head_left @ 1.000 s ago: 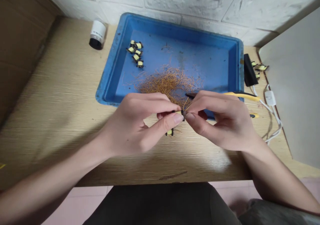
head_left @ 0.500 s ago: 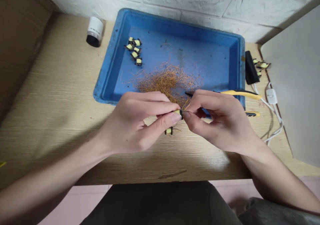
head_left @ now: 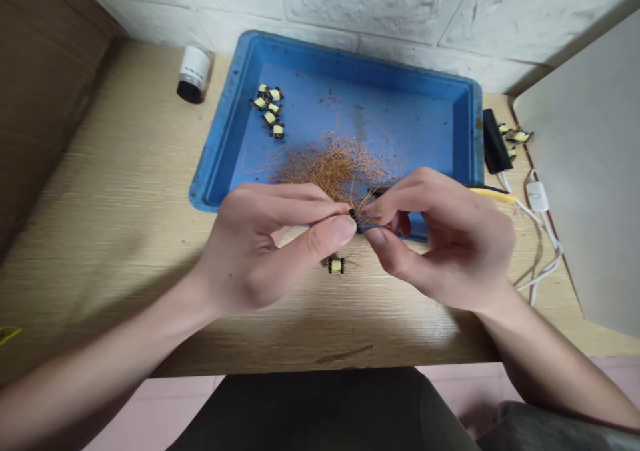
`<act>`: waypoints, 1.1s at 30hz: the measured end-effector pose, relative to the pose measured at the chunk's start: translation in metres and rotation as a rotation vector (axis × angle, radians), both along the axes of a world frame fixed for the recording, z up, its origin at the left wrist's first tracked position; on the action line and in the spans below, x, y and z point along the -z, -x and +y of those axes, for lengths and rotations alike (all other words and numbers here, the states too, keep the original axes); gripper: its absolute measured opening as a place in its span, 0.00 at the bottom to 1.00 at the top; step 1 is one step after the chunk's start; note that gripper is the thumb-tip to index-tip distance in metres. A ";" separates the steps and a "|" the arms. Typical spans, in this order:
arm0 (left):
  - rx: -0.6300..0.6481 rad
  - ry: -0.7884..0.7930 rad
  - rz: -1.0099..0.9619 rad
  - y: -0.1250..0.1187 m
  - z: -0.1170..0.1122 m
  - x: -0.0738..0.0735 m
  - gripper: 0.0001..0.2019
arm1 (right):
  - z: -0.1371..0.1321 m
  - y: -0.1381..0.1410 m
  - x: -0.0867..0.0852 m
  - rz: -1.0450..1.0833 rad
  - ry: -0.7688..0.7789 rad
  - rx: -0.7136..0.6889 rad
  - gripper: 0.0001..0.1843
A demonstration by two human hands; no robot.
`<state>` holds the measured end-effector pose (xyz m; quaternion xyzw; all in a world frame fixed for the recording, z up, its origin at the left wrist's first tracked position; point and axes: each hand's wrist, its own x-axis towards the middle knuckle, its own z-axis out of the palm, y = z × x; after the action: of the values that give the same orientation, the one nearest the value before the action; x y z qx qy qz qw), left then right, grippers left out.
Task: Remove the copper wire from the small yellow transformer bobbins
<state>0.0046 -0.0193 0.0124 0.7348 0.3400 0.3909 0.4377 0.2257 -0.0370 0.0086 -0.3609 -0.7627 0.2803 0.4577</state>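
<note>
Small coil part (head_left: 355, 219), black pins and yellow tape, held at the tips of the left hand (head_left: 260, 244): thumb and forefinger closed on it, firm pinch. Long axis mostly hidden by the fingertips; apparent run from the left thumb toward the right hand, not certain. Right hand (head_left: 445, 237) just beside it, fingertips (head_left: 377, 236) pinched together and nearly touching the part; anything thin between them too small to confirm. Left hand the nearer, in direct contact. Fine copper wire (head_left: 333, 167), a loose, springy tangle, directly beyond the fingertips inside a blue plastic tray (head_left: 220, 144), strands reaching down toward the fingers. Second coil part (head_left: 336, 265) on the wooden desk (head_left: 115, 191) just below the fingers, short wire whiskers at its sides. Cluster of like parts (head_left: 267, 109) in the tray, well beyond the fingers. Yellow-handled pliers (head_left: 493, 195) right of the right fingers, at the tray's edge.
</note>
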 end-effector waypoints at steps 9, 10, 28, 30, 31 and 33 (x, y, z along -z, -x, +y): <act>0.049 0.099 -0.055 0.000 0.000 0.000 0.16 | -0.002 0.004 0.000 -0.067 -0.182 0.031 0.04; 0.053 0.110 -0.062 0.001 0.000 0.000 0.17 | -0.003 0.005 -0.001 -0.073 -0.186 0.037 0.04; 0.108 0.251 -0.027 0.004 -0.001 -0.003 0.19 | -0.010 0.004 -0.010 -0.163 -0.276 0.087 0.08; 0.114 0.263 -0.026 0.004 -0.002 -0.003 0.19 | -0.011 0.004 -0.011 -0.179 -0.275 0.086 0.08; 0.110 0.271 -0.022 0.004 -0.003 -0.004 0.19 | -0.012 0.004 -0.012 -0.186 -0.273 0.085 0.08; 0.105 0.278 -0.017 0.003 -0.003 -0.005 0.19 | -0.014 0.004 -0.013 -0.205 -0.277 0.104 0.08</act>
<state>0.0013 -0.0224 0.0175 0.6807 0.3482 0.3228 0.5579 0.2218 -0.0510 0.0214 -0.3598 -0.8170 0.1104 0.4368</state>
